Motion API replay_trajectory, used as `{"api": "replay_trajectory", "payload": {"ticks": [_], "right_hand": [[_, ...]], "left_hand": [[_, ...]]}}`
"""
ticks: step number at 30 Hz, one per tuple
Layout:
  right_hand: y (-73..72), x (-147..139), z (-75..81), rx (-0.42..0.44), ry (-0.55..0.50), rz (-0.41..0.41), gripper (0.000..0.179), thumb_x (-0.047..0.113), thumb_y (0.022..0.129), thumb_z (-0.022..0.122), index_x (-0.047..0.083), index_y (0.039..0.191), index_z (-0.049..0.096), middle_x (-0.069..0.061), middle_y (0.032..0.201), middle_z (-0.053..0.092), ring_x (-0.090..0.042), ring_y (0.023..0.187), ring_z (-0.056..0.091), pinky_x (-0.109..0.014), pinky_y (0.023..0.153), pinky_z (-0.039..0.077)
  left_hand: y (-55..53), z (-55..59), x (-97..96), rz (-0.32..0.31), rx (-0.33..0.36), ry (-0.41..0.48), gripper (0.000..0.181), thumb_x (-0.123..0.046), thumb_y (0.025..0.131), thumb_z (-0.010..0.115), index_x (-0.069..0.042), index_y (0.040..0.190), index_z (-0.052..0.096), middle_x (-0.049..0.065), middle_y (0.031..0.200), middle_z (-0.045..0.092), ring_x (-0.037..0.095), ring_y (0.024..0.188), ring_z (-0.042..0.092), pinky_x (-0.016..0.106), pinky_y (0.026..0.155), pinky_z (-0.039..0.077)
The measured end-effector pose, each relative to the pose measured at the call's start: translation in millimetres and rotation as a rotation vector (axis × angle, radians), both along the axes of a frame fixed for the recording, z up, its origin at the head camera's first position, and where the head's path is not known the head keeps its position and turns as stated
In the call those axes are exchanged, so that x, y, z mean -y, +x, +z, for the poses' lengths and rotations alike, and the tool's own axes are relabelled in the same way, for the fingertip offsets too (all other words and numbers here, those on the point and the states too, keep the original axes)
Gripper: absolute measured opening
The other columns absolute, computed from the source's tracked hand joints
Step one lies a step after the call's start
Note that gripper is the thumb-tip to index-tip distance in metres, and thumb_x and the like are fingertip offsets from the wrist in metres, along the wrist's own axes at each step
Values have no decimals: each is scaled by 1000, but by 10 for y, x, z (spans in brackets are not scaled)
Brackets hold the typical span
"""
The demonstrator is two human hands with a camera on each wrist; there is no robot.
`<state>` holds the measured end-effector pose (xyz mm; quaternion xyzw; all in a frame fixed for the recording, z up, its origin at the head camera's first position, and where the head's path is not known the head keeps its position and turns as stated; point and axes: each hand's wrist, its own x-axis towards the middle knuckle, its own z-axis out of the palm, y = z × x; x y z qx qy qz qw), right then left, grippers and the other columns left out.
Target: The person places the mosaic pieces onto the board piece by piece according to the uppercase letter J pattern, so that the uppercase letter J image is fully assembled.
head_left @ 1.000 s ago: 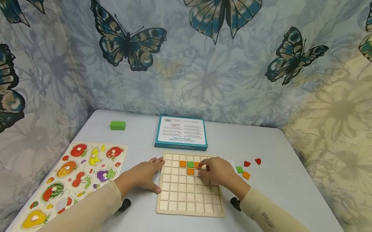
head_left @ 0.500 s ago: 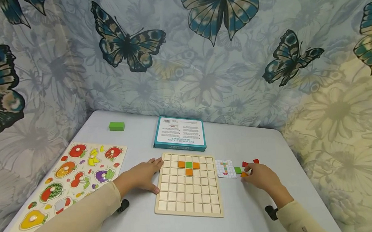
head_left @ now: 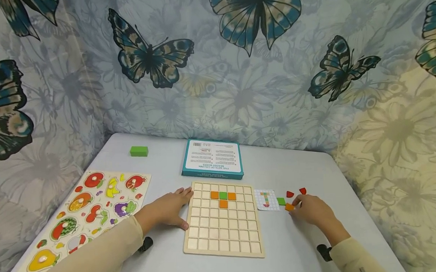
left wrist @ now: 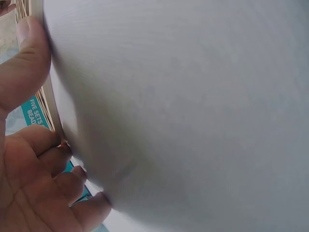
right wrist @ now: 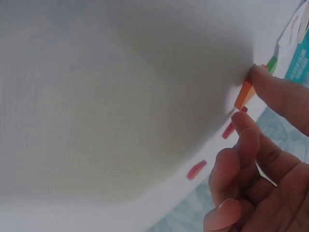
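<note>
A wooden grid board (head_left: 223, 232) lies on the table, bearing three orange square tiles and one green tile (head_left: 223, 195) in a T-like layout. My left hand (head_left: 169, 209) rests at its left side, thumb and fingertips against the edge; the left wrist view shows the thumb (left wrist: 30, 63) along the board's side. Right of the board, my right hand (head_left: 314, 210) pinches a loose orange square tile (head_left: 289, 207) at the table surface. The right wrist view has that orange tile (right wrist: 245, 94) between thumb and forefinger. Beside it lie a green tile (head_left: 280, 201) and two red pieces (head_left: 290, 194).
A small pattern card (head_left: 267, 206) lies between board and loose tiles. Behind the board is a teal-edged box (head_left: 212, 157). A green block (head_left: 139, 151) stands at the back left, and a fruit puzzle board (head_left: 108, 208) lies under the left forearm.
My right hand has left the orange tile at the right of the row on the board and moved right to the loose orange tile. The left hand stays at the board's edge.
</note>
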<state>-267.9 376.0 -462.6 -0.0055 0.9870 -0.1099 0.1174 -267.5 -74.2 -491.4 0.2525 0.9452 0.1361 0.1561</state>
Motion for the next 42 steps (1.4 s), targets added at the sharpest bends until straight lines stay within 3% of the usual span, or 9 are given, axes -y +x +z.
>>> {"api": "replay_trajectory", "payload": {"ticks": [7, 13, 20, 24, 30, 35, 42], "right_hand": [[-84, 55, -32, -55, -53, 50, 52, 38, 85, 74, 7, 126, 65, -4, 90, 64, -16, 67, 53, -32, 53, 43], [-136, 95, -99, -85, -48, 79, 35, 27, 86, 72, 7, 116, 69, -1, 82, 62, -15, 65, 54, -32, 51, 43], [-143, 9, -158, -101, -58, 119, 40, 22, 87, 72, 11, 125, 66, 0, 76, 53, -16, 59, 47, -31, 50, 38], [-170, -18, -189, -109, -69, 151, 29, 20, 87, 73, 12, 115, 71, 1, 75, 50, -16, 58, 45, -30, 50, 37], [-193, -8, -146, -132, -91, 118, 31, 26, 88, 73, 5, 111, 70, 1, 71, 51, -16, 59, 46, -31, 50, 37], [-122, 467, -104, -183, -114, 182, 30, 30, 84, 78, 9, 105, 74, 3, 67, 51, -13, 58, 46, -29, 50, 38], [43, 1381, -126, -215, -89, 484, 22, 34, 80, 80, 18, 95, 75, 14, 67, 52, -5, 60, 45, -23, 51, 39]], "left_hand": [[-29, -9, 12, 4, -1, -6, 110, -53, 67, 84, -4, 152, 33, 7, 160, 22, 31, 146, 20, 52, 113, 25], [-21, -13, 20, 1, 2, -6, 111, -54, 67, 83, -4, 153, 32, 8, 160, 22, 31, 146, 19, 53, 113, 24], [-59, -43, 1, -19, -16, -12, 111, -57, 68, 81, -6, 153, 33, 7, 160, 23, 31, 146, 19, 53, 113, 26], [-57, -54, -5, -15, -23, -22, 111, -57, 67, 81, -6, 153, 34, 6, 160, 23, 30, 146, 20, 53, 112, 27], [-36, -71, 19, -5, -19, -26, 112, -57, 66, 82, -5, 152, 34, 7, 160, 24, 31, 145, 21, 52, 113, 26], [-27, -70, 23, 2, -22, -30, 113, -57, 65, 82, -5, 152, 33, 6, 160, 24, 31, 145, 21, 52, 113, 26], [-31, -33, 15, 7, -17, -10, 112, -55, 65, 84, -5, 152, 34, 7, 160, 25, 30, 145, 22, 51, 113, 25]]}}
